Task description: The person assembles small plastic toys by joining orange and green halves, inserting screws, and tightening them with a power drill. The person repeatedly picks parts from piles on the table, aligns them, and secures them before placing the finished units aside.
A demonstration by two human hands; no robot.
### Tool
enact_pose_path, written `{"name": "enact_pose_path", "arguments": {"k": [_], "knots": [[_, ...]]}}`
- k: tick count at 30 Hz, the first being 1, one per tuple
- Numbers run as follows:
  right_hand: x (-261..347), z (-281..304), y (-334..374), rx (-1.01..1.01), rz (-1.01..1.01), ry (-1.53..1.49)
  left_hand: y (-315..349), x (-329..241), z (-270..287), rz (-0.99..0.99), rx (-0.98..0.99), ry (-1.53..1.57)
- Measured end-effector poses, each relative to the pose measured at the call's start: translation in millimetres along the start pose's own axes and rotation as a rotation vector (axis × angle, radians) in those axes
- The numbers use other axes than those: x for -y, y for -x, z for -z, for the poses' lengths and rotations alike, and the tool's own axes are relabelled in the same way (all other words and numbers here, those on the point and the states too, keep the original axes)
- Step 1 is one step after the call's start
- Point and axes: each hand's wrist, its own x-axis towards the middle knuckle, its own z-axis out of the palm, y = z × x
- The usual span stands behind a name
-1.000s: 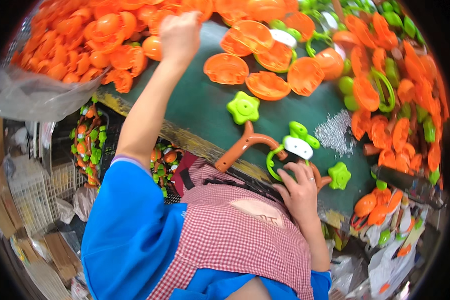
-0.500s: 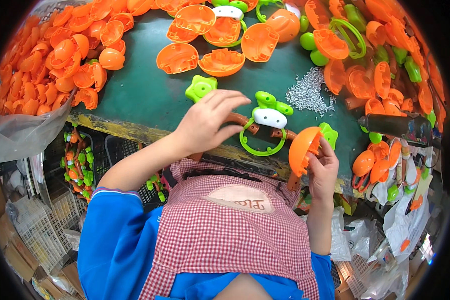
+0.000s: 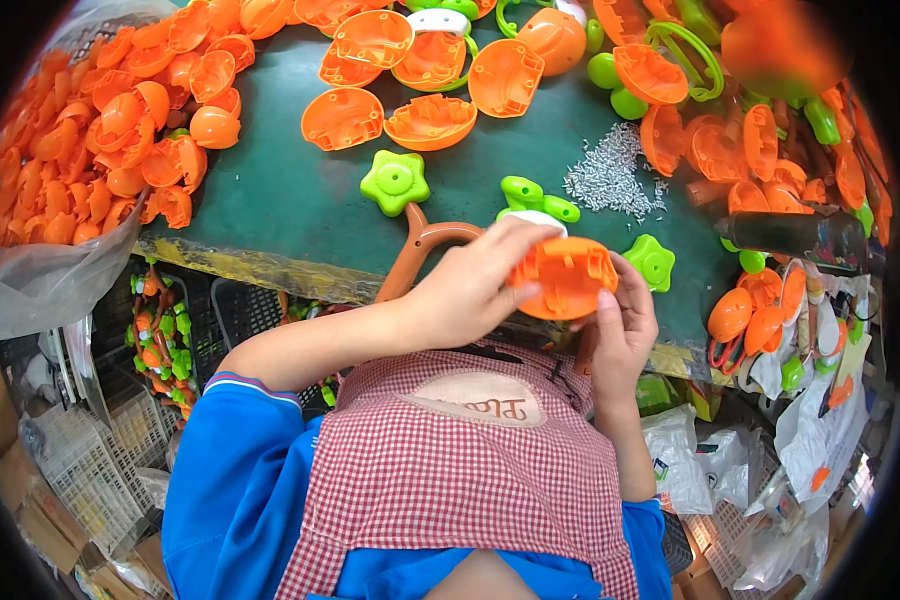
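Both hands hold one orange plastic half-shell (image 3: 566, 275) just above the near edge of the green table (image 3: 270, 215). My left hand (image 3: 480, 285) grips it from the left, fingers over its top. My right hand (image 3: 625, 325) supports it from below and the right. Under the hands lie an orange curved handle piece (image 3: 420, 250) and a green-and-white part (image 3: 535, 200), partly hidden. A green star-shaped piece (image 3: 395, 182) sits to the left and another (image 3: 653, 262) to the right.
Several orange half-shells (image 3: 430, 118) lie further back. A clear bag heaped with orange shells (image 3: 90, 150) sits at left. A pile of small silver screws (image 3: 610, 175) lies mid-right. A dark power screwdriver (image 3: 795, 235) and more orange and green parts (image 3: 760, 150) crowd the right. Crates stand below.
My left hand came back from the shell pile at far left to the orange shell. My right hand lifted that shell up; both hands hold it now.
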Motion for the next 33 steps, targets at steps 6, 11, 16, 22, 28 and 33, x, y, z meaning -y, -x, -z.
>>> {"name": "enact_pose_path", "arguments": {"k": [6, 11, 16, 22, 28, 33], "knots": [[-20.3, 24.8, 2.4, -0.222, 0.208, 0.227, 2.7, -0.8, 23.6, -0.109, -0.08, -0.398], [-56.2, 29.9, -13.6, -0.346, 0.144, -0.018, -11.1, 32.3, 24.1, 0.301, 0.148, -0.469], [-62.1, 34.0, -15.4, -0.318, 0.176, -0.005, -19.5, 32.5, 18.3, 0.403, 0.075, -0.129], [-21.0, 31.0, 3.3, 0.254, 0.123, 0.09, -44.6, 59.5, 32.7, 0.597, 0.242, 0.356], [-11.8, -12.5, 4.6, 0.258, -0.542, 0.263, -57.4, 39.7, 51.5, 0.805, 0.29, 0.603], [-20.2, -24.9, -6.9, 0.183, -0.586, -0.017, -47.9, 42.9, 49.0, 0.823, 0.301, 0.663]]}}
